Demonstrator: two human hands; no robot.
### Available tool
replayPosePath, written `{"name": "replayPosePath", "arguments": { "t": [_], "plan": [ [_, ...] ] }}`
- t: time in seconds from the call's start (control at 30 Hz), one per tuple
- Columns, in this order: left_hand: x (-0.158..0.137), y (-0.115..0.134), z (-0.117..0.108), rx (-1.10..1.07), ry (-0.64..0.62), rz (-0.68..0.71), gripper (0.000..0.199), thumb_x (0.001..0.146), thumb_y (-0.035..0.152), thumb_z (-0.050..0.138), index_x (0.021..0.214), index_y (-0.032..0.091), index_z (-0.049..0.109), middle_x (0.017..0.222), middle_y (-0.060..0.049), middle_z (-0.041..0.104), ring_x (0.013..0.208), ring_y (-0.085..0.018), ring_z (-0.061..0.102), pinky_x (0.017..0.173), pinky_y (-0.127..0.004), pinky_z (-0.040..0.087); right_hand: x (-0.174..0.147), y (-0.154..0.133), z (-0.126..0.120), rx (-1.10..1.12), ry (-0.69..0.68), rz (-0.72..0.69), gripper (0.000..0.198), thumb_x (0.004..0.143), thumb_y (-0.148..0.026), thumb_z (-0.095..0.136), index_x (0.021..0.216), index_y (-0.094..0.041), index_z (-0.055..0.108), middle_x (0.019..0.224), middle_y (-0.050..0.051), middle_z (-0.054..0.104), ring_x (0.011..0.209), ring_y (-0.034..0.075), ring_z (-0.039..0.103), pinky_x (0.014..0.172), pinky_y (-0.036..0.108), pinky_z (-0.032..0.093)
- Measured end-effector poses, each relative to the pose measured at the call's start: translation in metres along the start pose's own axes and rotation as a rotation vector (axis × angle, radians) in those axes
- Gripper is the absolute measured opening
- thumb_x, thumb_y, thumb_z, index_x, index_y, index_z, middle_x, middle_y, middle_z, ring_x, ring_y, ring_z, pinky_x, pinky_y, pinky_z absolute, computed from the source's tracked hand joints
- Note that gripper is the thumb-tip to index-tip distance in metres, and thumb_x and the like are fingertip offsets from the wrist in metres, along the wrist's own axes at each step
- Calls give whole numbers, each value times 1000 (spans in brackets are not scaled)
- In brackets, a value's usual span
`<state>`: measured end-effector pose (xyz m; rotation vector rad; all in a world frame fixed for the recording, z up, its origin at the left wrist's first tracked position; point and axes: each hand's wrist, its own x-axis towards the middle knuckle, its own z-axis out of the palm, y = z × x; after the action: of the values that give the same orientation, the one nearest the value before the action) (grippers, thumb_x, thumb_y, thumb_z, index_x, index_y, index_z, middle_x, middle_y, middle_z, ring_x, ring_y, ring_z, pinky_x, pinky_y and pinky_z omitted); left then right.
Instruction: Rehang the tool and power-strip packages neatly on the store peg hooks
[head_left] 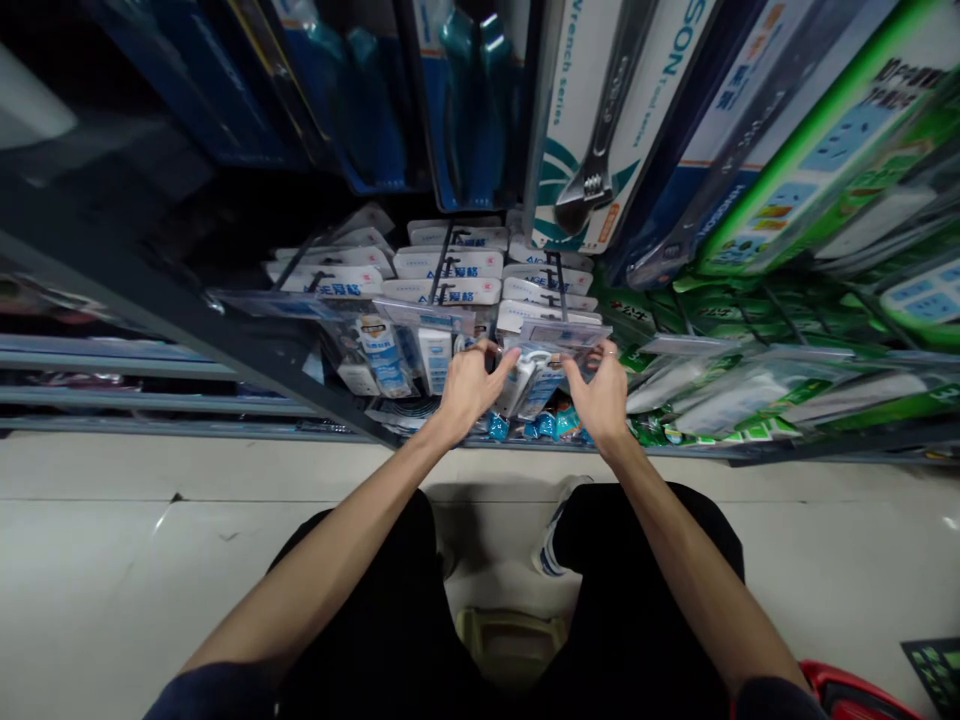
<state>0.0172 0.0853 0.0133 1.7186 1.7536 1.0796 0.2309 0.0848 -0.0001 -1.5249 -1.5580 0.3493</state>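
Observation:
A clear plastic hanging pack (536,378) with a white curved part and a blue label hangs low on the rack, between my two hands. My left hand (471,385) is closed at the pack's left side, thumb pointing inward. Closed at its right side is my right hand (602,390), with the thumb bent toward the pack and the fingertips partly behind the plastic. Above the pack, several white header cards (551,285) with blue lettering hang on a black peg hook (559,270). Similar packs (386,350) hang just left of my left hand.
Overhead hang a carded adjustable wrench (589,190) and blue-handled tools (472,110). Green-carded power strips (750,395) fill the right side. A grey shelf post (225,290) slants at the left. Blue-wrapped items (551,425) lie on the bottom shelf. A small stool (510,640) stands below me.

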Motion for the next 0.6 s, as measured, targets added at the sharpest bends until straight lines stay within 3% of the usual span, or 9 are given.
{"name": "replayPosePath", "arguments": {
  "t": [0.1, 0.27, 0.33, 0.43, 0.5, 0.6],
  "plan": [
    [-12, 6, -11, -22, 77, 67, 33, 91, 51, 64, 96, 18, 67, 79, -5, 68, 73, -20, 64, 73, -32, 48, -11, -5, -7, 2, 101, -31, 46, 93, -46, 61, 127, -14, 55, 109, 12, 63, 97, 23, 61, 85, 37, 52],
    [-22, 33, -17, -577, -13, -17, 41, 90, 51, 68, 118, 22, 68, 71, 4, 56, 43, -8, 45, 41, -23, 35, -14, -26, -9, 463, 110, 14, 35, 99, -50, 53, 116, -21, 58, 92, 3, 62, 78, 14, 61, 67, 26, 51],
    [-22, 42, -16, -686, 9, -34, 38, 86, 50, 73, 110, 21, 72, 67, 4, 54, 39, -7, 41, 37, -22, 30, -12, -32, -8, 568, 102, 43, 32, 98, -52, 56, 109, -22, 57, 83, 0, 59, 69, 12, 58, 60, 24, 48],
    [-20, 47, -11, -669, 87, -9, 29, 85, 46, 75, 90, 17, 75, 62, 3, 53, 41, -7, 42, 39, -22, 31, -10, -34, -5, 618, 99, 77, 31, 96, -52, 60, 98, -21, 55, 71, -4, 52, 60, 9, 52, 54, 21, 43],
    [-21, 44, -8, -632, 102, 15, 30, 86, 47, 73, 90, 18, 75, 63, 3, 56, 43, -8, 45, 41, -23, 34, -10, -31, -4, 641, 74, 99, 33, 95, -53, 61, 98, -21, 56, 70, -5, 52, 59, 9, 51, 53, 20, 42],
    [-22, 30, -4, -491, 0, 21, 36, 92, 53, 62, 90, 19, 73, 66, 0, 62, 47, -12, 52, 46, -26, 39, -13, -23, -5, 620, 49, 133, 38, 94, -57, 60, 98, -20, 58, 78, -2, 60, 62, 9, 54, 56, 20, 44]
  ]
}}
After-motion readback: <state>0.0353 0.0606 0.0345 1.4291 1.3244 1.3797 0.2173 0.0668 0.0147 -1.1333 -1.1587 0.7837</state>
